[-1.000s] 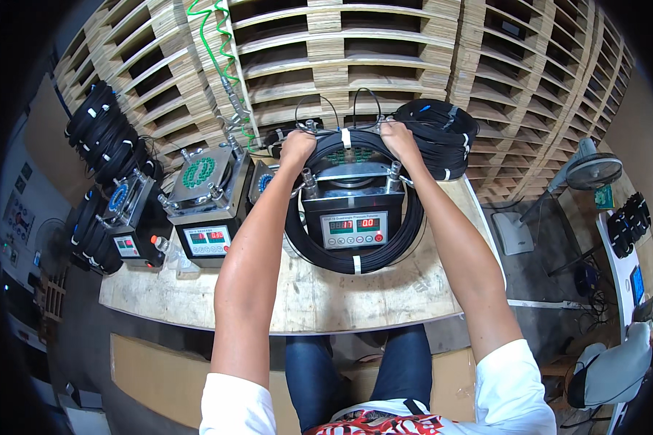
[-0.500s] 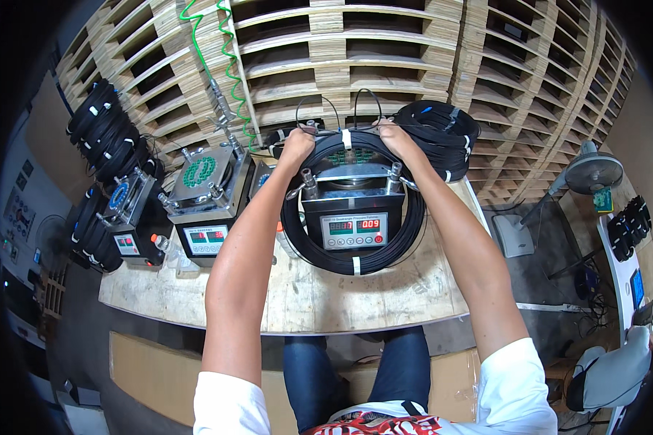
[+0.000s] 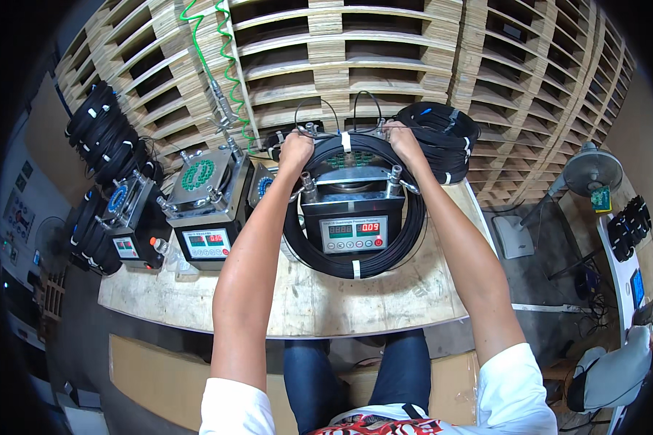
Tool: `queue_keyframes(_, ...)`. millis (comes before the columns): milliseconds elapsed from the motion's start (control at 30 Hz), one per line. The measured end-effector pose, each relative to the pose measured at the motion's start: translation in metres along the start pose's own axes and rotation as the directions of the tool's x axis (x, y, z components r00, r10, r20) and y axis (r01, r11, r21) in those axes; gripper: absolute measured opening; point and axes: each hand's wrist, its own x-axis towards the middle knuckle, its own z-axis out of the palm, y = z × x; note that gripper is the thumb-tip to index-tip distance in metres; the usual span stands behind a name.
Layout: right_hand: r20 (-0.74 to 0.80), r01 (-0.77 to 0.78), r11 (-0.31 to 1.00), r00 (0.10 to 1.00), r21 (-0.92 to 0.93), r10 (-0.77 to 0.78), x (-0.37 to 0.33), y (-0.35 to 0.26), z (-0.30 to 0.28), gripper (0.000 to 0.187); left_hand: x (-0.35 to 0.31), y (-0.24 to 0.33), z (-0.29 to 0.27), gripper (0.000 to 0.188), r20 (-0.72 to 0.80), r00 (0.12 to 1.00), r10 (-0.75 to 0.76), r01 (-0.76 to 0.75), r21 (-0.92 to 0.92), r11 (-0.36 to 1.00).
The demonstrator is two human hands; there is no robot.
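Hands haven't really budged lately: left hand and right hand still clamp the far rim of the black coiled cable hoop, ringing the grey metal display box on the wooden bench.

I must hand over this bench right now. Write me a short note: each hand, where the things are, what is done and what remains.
Left hand: closed on the far left rim of the black cable coil.
Right hand: closed on the far right rim of the same coil.
Coil: lies around the middle test unit on the wooden table, white ties in place.
Done: coil ringed over the unit.
Left: hands not yet released. More coils are stacked behind on the right.
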Motion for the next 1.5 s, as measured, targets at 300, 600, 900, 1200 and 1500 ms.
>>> queue_keyframes(300, -0.138, -0.105, 0.991, 0.986, -0.083, 0.093, -0.002, -0.006, -0.006, 0.040, -0.007, -0.005, -0.001, 0.040, 0.071, 0.997, -0.026, 0.056, -0.460, 0.886)
queue_keyframes(600, -0.090, -0.052, 0.999, 0.995, 0.000, 0.051, -0.005, -0.011, -0.005, 0.029, 0.001, -0.018, 0.000, 0.040, -0.127, 0.990, -0.064, 0.019, -0.329, 0.944)
queue_keyframes(900, -0.168, -0.053, 0.992, 0.985, -0.116, 0.033, -0.011, -0.019, -0.007, 0.044, -0.013, 0.000, -0.016, 0.058, 0.183, 0.976, 0.118, -0.040, -0.382, 0.923)
queue_keyframes(1200, -0.092, -0.013, 0.953, 0.996, -0.303, -0.015, -0.007, -0.020, 0.000, 0.051, -0.007, -0.015, -0.012, 0.051, 0.000, 0.982, 0.190, -0.185, -0.232, 0.955)
queue_keyframes(1500, -0.063, 0.041, 0.996, 0.997, -0.084, -0.047, -0.005, -0.015, -0.010, 0.048, -0.032, 0.010, -0.018, 0.045, -0.065, 0.980, 0.189, -0.199, -0.239, 0.950)
